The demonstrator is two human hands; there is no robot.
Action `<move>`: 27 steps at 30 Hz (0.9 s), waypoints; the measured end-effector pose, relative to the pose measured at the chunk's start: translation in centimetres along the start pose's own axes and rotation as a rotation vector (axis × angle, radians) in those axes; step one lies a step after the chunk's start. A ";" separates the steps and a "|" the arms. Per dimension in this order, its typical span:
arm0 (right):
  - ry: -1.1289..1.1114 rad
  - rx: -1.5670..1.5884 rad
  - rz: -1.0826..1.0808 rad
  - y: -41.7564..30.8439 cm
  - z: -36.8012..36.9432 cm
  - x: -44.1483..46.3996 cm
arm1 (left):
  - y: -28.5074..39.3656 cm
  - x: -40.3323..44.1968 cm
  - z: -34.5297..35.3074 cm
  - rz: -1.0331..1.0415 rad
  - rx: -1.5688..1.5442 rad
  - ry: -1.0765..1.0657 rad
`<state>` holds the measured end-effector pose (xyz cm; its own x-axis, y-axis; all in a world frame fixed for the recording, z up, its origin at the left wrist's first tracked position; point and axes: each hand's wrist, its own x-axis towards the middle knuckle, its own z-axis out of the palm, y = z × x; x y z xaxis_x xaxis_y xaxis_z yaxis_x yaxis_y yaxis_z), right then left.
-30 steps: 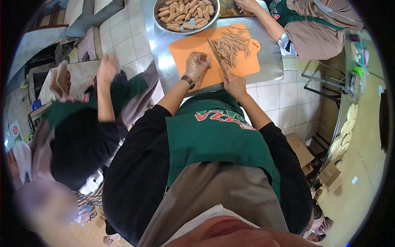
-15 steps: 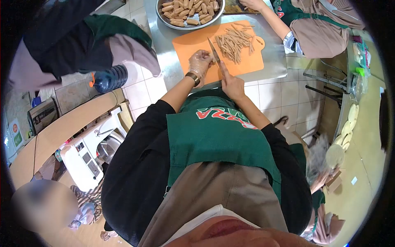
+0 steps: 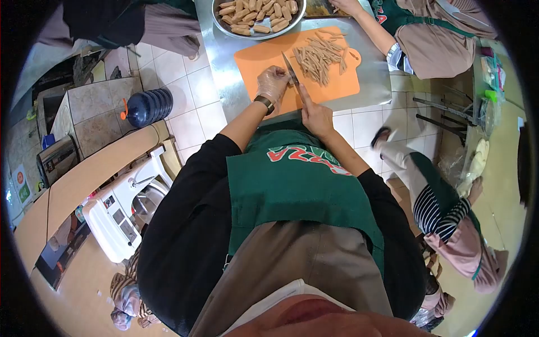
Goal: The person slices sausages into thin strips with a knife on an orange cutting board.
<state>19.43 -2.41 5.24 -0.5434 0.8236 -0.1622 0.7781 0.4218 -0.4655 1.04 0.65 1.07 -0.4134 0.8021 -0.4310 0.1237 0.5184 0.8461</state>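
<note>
I'm watching the bare right hand [image 3: 318, 119] gripping a narrow steel-bladed knife [image 3: 291, 68], slanting forward-left just beside the curled, clear-gloved left hand [image 3: 272, 82], whose contents I cannot tell.

A long, pointed metal knife [image 3: 291, 68] slants over a flat orange board [image 3: 261, 57]. Thin brown sticks [image 3: 315, 62] lie messily beside the knife.

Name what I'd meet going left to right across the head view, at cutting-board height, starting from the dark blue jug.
Dark blue jug → gloved left hand → knife → cut strips → co-worker's sleeve.
</note>
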 end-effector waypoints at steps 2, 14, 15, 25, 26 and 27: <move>-0.021 0.009 0.016 -0.1 0.1 0.0 | 0.5 -0.3 -0.3 -0.005 0.005 0.006; 0.050 -0.005 -0.121 0.0 0.8 2.2 | 0.6 -0.3 -0.7 -0.021 -0.043 -0.069; 0.048 -0.005 -0.123 0.0 1.1 2.6 | 0.7 -0.4 -0.8 -0.014 -0.081 -0.084; -0.043 0.006 -0.018 0.5 1.1 -0.9 | 1.5 -0.9 -1.5 0.135 0.161 -0.064; -0.027 0.016 -0.034 1.0 1.0 -1.7 | 1.5 -0.9 -1.8 0.141 0.157 -0.063; -0.024 0.011 -0.033 1.1 0.6 -2.0 | 1.1 -0.8 -2.4 0.422 0.322 -0.056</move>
<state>21.19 -3.81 4.48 -0.5761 0.8002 -0.1670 0.7564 0.4444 -0.4800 -0.63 -0.12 3.09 -0.2205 0.9705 -0.0978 0.5432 0.2054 0.8141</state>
